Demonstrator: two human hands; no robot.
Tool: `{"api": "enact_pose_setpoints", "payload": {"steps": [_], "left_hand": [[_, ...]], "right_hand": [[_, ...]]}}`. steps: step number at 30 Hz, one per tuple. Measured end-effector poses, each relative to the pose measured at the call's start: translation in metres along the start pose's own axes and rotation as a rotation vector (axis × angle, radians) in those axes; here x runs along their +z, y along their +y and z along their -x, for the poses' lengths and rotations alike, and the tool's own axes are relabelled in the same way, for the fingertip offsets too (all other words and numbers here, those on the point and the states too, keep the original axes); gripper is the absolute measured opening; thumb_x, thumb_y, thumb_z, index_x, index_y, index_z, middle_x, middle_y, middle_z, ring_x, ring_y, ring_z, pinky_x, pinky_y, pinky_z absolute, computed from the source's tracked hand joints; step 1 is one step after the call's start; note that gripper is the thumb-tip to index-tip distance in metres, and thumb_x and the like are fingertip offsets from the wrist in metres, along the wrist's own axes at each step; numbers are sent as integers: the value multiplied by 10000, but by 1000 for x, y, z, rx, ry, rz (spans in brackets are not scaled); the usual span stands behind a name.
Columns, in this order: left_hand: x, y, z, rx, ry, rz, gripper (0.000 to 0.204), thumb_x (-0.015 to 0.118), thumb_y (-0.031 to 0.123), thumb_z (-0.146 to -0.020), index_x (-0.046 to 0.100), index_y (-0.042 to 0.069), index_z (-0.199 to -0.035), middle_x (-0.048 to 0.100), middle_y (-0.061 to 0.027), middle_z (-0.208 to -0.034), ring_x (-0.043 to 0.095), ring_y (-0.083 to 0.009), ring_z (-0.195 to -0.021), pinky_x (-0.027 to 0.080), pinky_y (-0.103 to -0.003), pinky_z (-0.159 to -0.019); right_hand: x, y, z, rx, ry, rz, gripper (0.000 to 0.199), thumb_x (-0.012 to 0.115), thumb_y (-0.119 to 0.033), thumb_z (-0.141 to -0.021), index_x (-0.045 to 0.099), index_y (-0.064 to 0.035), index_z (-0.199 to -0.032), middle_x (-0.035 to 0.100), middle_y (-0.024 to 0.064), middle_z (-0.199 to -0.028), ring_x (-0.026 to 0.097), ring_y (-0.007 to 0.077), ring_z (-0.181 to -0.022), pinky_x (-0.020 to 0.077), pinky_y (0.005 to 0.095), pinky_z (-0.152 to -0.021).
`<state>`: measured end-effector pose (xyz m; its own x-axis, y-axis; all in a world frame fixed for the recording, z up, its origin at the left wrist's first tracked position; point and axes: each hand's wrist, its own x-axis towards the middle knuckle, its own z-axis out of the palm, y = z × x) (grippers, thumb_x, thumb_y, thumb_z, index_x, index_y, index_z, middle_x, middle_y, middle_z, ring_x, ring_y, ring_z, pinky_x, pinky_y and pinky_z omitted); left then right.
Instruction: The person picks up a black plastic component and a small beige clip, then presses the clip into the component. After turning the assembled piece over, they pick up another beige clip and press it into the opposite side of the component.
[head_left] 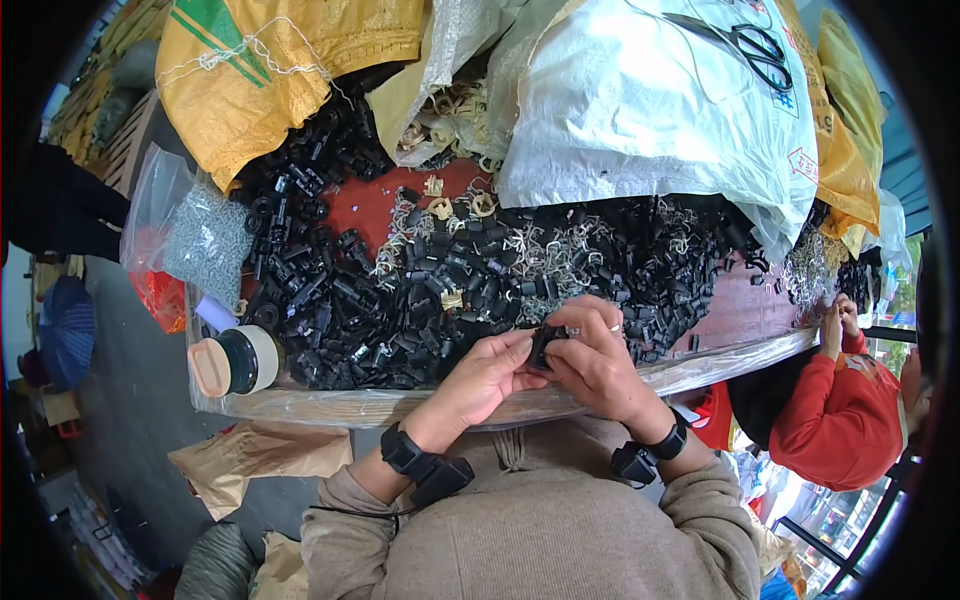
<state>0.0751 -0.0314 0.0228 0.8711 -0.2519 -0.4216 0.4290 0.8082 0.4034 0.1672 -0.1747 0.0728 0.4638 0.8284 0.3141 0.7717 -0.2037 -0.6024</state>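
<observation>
Between my two hands, just over the table's near edge, is a small black plastic part point(542, 346). My left hand point(485, 375) pinches it from the left with thumb and fingers. From the other side my right hand point(597, 365) closes on it, its fingers curled over the top, and hides much of its shape. Right behind my hands lies a wide heap of small black plastic parts point(420, 330). Small bent metal clips point(535, 245) are strewn over the heap, along with a few cream-coloured plastic rings point(483, 205).
A jar with a pinkish lid point(240, 362) lies at the table's left corner, near a clear bag of screws point(208, 240). Yellow point(290, 60) and white woven sacks point(660, 110) stand at the back; scissors point(750, 50) rest on the white one. A person in red point(840, 410) sits at right.
</observation>
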Motion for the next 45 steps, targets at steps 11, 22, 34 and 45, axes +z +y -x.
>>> {"api": "enact_pose_setpoints", "payload": {"steps": [11, 22, 34, 45], "left_hand": [[17, -13, 23, 61, 60, -319, 315, 406, 145, -888, 416, -26, -1153, 524, -58, -981, 534, -104, -865, 468, -227, -751], [-16, 11, 40, 72, 77, -262, 307, 463, 142, -864, 437, -6, -1131, 521, -49, -1015, 532, -110, -899, 459, -243, -774], [-31, 29, 55, 233, 115, 53, 230, 514, 99, -827, 504, 3, -1036, 571, -128, -988, 575, -193, -860, 466, -262, -768], [-20, 13, 50, 304, 155, 76, 236, 527, 88, -816, 506, 2, -1035, 574, -130, -970, 578, -190, -856, 482, -246, -740]], "right_hand": [[1, -18, 6, -7, -126, 53, 112, 615, -67, -571, 523, -46, -630, 492, 65, -938, 447, 247, -944, 308, 357, -747], [23, -25, -35, 52, -252, -42, 83, 627, -41, -587, 549, -49, -615, 515, 51, -894, 464, 246, -907, 334, 350, -768], [39, 50, -79, 199, -40, 409, 174, 593, -110, -684, 502, -60, -823, 513, 116, -781, 545, 302, -666, 442, 361, -553], [39, 44, -71, 213, -38, 393, 141, 572, -105, -701, 486, -64, -804, 516, 104, -751, 534, 309, -639, 430, 376, -525]]}}
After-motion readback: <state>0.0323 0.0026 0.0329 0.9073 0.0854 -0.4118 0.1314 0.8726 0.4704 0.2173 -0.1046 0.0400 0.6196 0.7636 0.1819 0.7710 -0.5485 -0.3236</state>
